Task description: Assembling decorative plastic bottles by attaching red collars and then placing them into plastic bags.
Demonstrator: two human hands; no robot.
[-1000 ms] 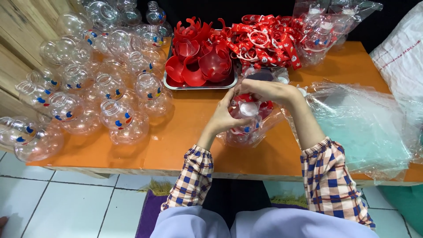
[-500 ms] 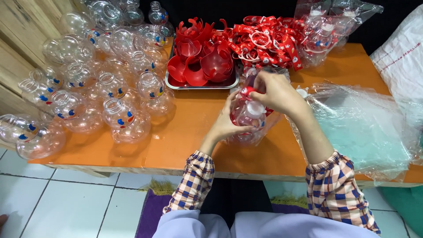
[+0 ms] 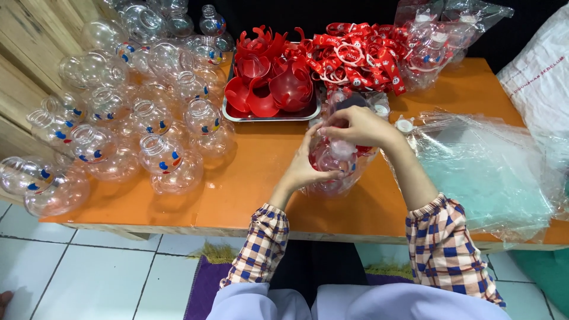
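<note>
Left hand [image 3: 305, 169] grips a clear jar [image 3: 332, 163] in a plastic bag over the desk [image 3: 249, 189], right hand [image 3: 355, 125] closed on its top; likely bagging step, next needs steady hold.

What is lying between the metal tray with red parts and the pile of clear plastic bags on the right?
In the head view, the hands hold a clear round bottle there, with small white caps beside.
</note>
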